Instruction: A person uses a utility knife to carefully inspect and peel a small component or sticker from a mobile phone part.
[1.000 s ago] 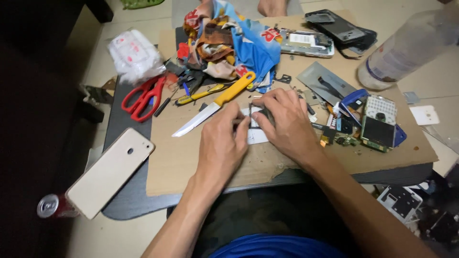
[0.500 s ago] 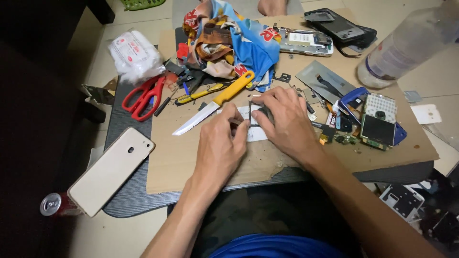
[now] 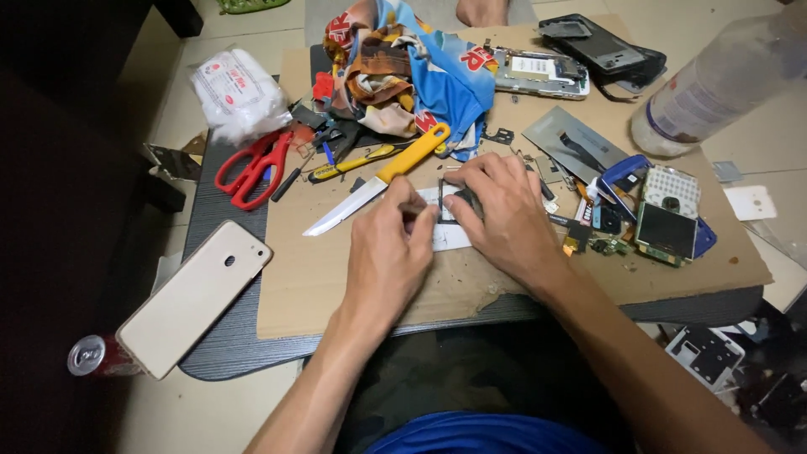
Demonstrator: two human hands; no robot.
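Both hands rest on the cardboard sheet (image 3: 370, 286) that lies on the counter (image 3: 220, 353), the left grip (image 3: 388, 252) just left of the right grip (image 3: 502, 217), and both touch a small flat part (image 3: 450, 220) between them. Just behind the left grip lies a knife (image 3: 378, 179), with scissors (image 3: 252, 168) farther left behind it and a phone (image 3: 195, 296) well to its left, overhanging the counter's edge. Behind both grips sits a bundle of cloth (image 3: 403, 67). Right of the right grip lies an opened phone (image 3: 668, 220); a bottle (image 3: 714, 84) lies well behind that.
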